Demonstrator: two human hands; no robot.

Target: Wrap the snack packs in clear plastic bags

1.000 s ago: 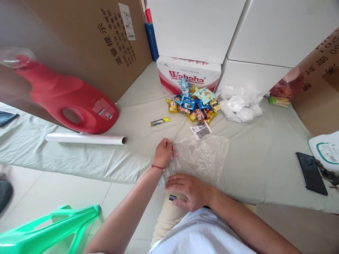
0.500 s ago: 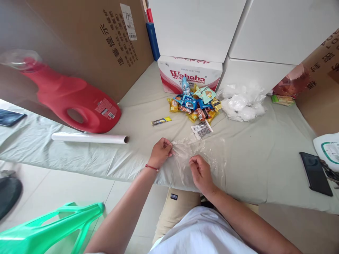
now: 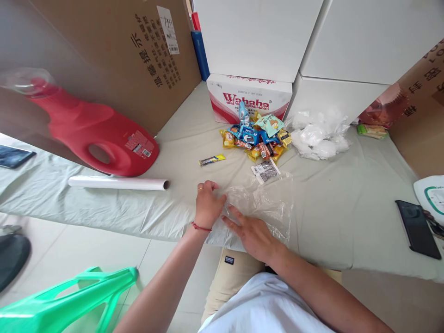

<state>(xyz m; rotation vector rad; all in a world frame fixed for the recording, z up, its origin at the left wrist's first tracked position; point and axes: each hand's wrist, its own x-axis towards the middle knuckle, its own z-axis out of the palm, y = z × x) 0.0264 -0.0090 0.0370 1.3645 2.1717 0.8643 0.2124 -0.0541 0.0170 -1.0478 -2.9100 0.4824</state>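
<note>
A clear plastic bag (image 3: 274,203) lies flat and creased at the table's front edge. My right hand (image 3: 255,233) rests palm down on its lower left part, with fingers stretched and spread. At the bag's left edge is my left hand (image 3: 208,203), fingers curled and thumb towards the film; it seems to pinch the edge, though the fingertips are partly hidden. Just beyond the bag lies a small clear-and-white packet with dark contents (image 3: 266,171). A slim yellow-and-dark sachet (image 3: 212,160) lies to its left. Behind them is a pile of wrapped snacks (image 3: 256,134).
Crumpled clear bags (image 3: 317,136) sit right of the snacks, before white boxes (image 3: 256,37) and a Wahaha carton (image 3: 249,95). Leftward are a white roll (image 3: 118,183), a red jug (image 3: 100,132) and a brown carton (image 3: 104,55). A phone (image 3: 418,229) lies far right; a green stool (image 3: 69,296) stands below.
My right hand has gone from a pinch to spread fingers, moving left and down onto the bag. My left hand has turned slightly, and the bag's right side has shifted a little left.
</note>
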